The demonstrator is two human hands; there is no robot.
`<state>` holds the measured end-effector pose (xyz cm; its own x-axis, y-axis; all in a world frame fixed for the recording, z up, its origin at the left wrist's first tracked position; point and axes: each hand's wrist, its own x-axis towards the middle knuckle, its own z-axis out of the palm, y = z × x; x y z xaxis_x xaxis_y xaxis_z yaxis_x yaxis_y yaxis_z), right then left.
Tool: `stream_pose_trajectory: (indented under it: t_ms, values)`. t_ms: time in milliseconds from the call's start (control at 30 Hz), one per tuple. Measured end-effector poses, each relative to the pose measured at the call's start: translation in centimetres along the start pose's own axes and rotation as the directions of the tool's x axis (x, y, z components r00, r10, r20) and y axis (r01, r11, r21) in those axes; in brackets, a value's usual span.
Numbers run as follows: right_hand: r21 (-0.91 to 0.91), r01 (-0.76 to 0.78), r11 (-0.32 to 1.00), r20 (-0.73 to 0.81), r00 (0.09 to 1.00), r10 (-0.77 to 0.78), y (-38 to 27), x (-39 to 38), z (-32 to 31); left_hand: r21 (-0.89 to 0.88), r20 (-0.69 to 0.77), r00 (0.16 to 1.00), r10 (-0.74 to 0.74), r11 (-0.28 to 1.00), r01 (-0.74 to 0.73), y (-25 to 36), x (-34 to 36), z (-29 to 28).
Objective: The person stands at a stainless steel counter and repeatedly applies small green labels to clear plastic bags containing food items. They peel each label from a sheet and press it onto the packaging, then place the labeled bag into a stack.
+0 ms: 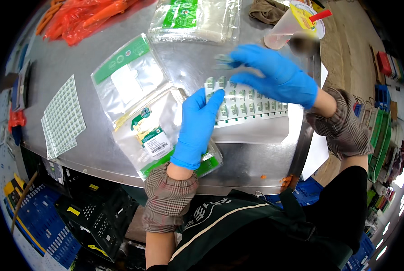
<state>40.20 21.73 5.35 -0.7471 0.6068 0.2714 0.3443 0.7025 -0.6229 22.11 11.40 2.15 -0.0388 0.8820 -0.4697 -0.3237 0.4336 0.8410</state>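
Hands (195, 126) work at a metal table (188, 61) near crates (95, 212).

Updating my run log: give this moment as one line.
left hand: holds label sheet | right hand: near sheet, blurred piece at fingertips | clear bags: on table

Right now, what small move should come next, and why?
Probably shift the right hand left toward the clear bags: a small blurred greenish piece shows at its fingers, apart from the sticker sheet that the left hand holds under its thumb, and the bags lie close by.
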Motion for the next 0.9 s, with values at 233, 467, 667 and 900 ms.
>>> stream_pose_trajectory:
  t_ms: [233, 467, 667, 900]
  values:
    - [-0.273, 0.182, 0.944, 0.094, 0.982, -0.162, -1.9, 1.7, 2.6, -0.251, 0.047, 0.979, -0.197, 0.947, 0.202, 0.2, 0.5, -0.5]
    - [-0.165, 0.219, 0.962, 0.03, 0.976, -0.217, -2.6, 0.2, 3.0, -0.027, 0.191, 0.976, -0.106, 0.993, 0.113, -0.4, 2.1, -2.7]
    - [0.838, -0.392, 0.381, 0.122, 0.813, 0.569, -7.3, 0.4, 8.2, 0.33, 0.046, 0.978, 0.205, 0.921, -0.208, 4.9, -2.6, -10.0]
    - [0.498, -0.262, 0.827, -0.171, 0.905, 0.39, -10.7, 2.9, 19.9, 0.876, 0.213, 0.945, 0.248, 0.38, -0.297, 1.6, -10.0, -20.6]
